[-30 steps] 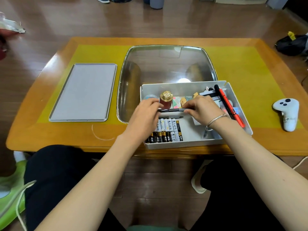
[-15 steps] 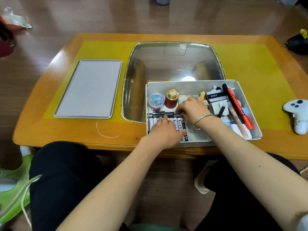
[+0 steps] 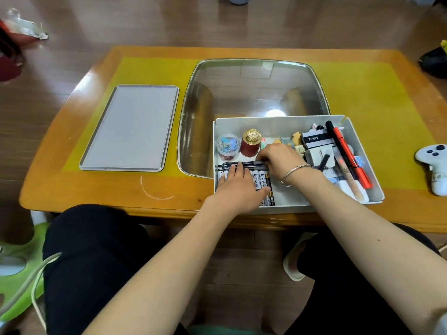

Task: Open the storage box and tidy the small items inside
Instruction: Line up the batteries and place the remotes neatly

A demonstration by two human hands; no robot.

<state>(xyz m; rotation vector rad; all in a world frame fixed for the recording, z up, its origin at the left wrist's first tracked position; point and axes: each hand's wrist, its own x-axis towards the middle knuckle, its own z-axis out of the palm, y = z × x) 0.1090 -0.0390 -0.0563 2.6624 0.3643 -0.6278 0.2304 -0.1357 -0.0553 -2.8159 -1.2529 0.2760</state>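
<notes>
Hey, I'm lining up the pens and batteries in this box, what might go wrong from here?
1. The storage box sits at the table's near edge; pressing with both hands may tip or slide it off.
2. Your left hand lies flat on the batteries, which could roll out of line when it lifts.
3. The red bottle stands upright just behind your right hand; a nudge might topple it.

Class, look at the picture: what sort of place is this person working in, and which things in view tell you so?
Probably a living room at home. A low wooden coffee table with a glass inset stands on wood flooring, and a white game controller lies on the table.
</notes>
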